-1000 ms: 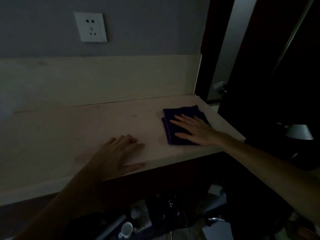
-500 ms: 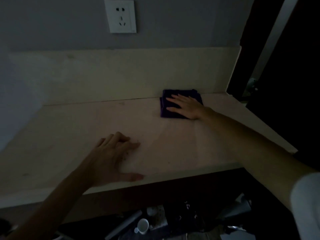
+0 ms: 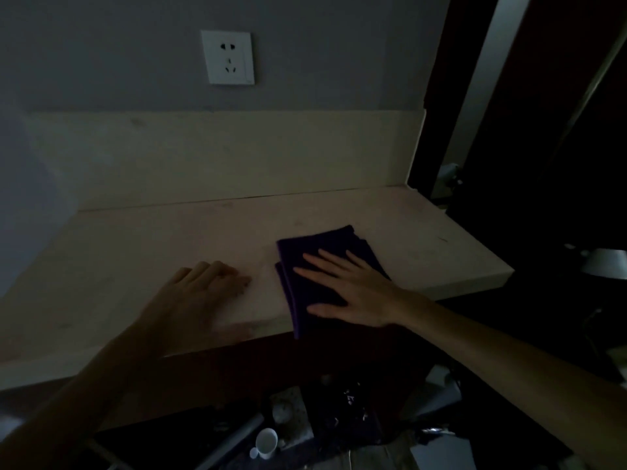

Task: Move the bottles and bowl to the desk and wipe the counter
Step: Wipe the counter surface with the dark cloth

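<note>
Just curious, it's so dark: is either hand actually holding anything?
Neither grips anything. The right hand presses flat on the middle of the folded purple cloth; the left hand rests on the counter.

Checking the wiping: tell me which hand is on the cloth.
The right hand, fingers flat on the purple cloth; the left hand rests on bare counter.

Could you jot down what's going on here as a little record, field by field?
activity: wiping the counter
right hand: flat, fingers spread, pressing on the purple cloth
left hand: resting on the counter beside the cloth, fingers slightly bent, holding nothing
cloth position: folded, near the front edge, its near end hanging slightly over
bottles and bowl: none seen on the counter
wall: white socket above the backsplash
lighting: dim
</note>
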